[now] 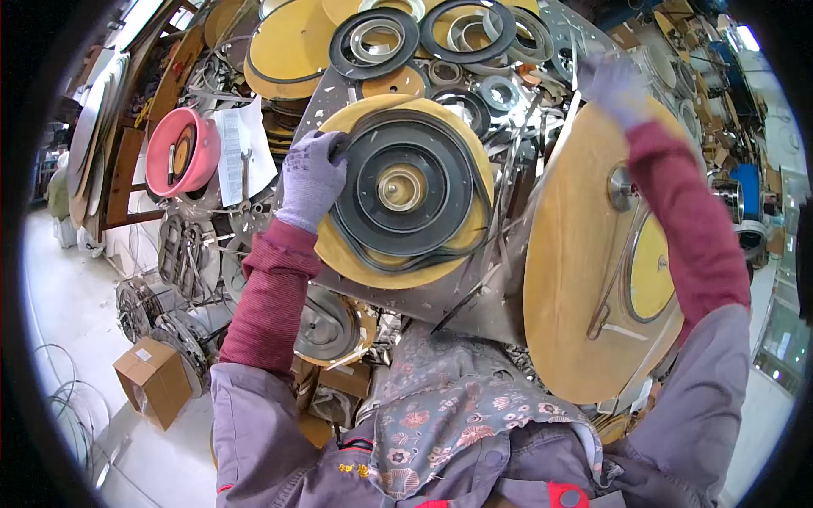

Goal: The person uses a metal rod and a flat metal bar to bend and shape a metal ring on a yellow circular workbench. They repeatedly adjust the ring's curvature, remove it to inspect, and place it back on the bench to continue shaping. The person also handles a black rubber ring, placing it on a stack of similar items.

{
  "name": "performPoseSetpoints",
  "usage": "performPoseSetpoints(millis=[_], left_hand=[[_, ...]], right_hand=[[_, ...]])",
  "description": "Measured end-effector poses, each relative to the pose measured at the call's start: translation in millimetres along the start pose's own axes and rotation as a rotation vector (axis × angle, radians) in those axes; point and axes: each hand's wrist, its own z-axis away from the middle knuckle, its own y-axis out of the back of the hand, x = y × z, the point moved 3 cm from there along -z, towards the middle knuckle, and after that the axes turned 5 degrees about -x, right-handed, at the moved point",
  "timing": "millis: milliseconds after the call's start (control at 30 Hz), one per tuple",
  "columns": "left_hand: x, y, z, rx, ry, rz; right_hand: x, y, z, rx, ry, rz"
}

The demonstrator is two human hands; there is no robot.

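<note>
My left hand (313,176), in a pale purple knit glove, has its fingers curled over the left edge of a stack of black rings (356,190). These concentric rings lie on a round tan board (461,264), around a small metal ring (401,187) at the centre. A loose dark strip (423,258) loops around the stack's lower right side. My right hand (616,91), gloved alike, is raised at the upper right, above the top of a large tan disc (563,279). Motion smears its fingers, and whether it holds anything is unclear.
Black and metal rings (373,42) and yellow discs (288,46) crowd the far side of the metal table (500,309). Left of them stand a pink basin (203,157), a paper sheet (241,173) and a wrench (246,173). A cardboard box (152,381) sits on the floor near wire spools (178,339).
</note>
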Motion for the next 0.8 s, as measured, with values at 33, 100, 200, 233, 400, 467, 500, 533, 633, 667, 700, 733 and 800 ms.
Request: performPoseSetpoints(millis=[33,100,200,233,400,467,500,533,633,667,700,733,800], left_hand=[[2,1,-1,0.01,-0.003,0.013],[13,-7,-14,0.028,-0.072,0.06],[27,-12,-29,-0.014,-0.056,0.08],[30,-19,-38,-0.037,-0.061,0.093],[83,-40,-60,-0.138,-0.069,-0.06],[127,-53,-57,-0.184,-0.105,-0.196],[145,-63,-52,-0.189,-0.126,-0.225],[167,-70,-45,-0.227,-0.145,-0.334],[183,-103,-35,-0.195,-0.115,-0.522],[185,-108,-40,-0.212,-0.079,-0.55],[185,-114,-48,-0.167,-0.019,-0.519],[188,-118,-57,-0.126,0.043,-0.488],[217,-125,-85,0.016,0.003,-0.386]], right_hand=[[31,49,-41,-0.03,-0.109,0.442],[83,130,-62,0.386,-0.348,-0.027],[64,182,-10,0.811,-0.166,-0.574],[67,174,18,0.763,-0.09,-0.437],[90,62,250,0.259,-0.433,-0.39],[108,-9,399,0.004,-0.774,-0.324],[108,-35,477,-0.072,-0.919,-0.314],[101,-59,551,-0.215,-1.085,-0.359],[54,-114,697,-0.509,-1.521,-0.5],[46,-125,717,-0.515,-1.527,-0.523],[35,-142,736,-0.521,-1.532,-0.549],[25,-161,753,-0.53,-1.533,-0.577],[10,-180,775,-0.511,-1.527,-0.523]])
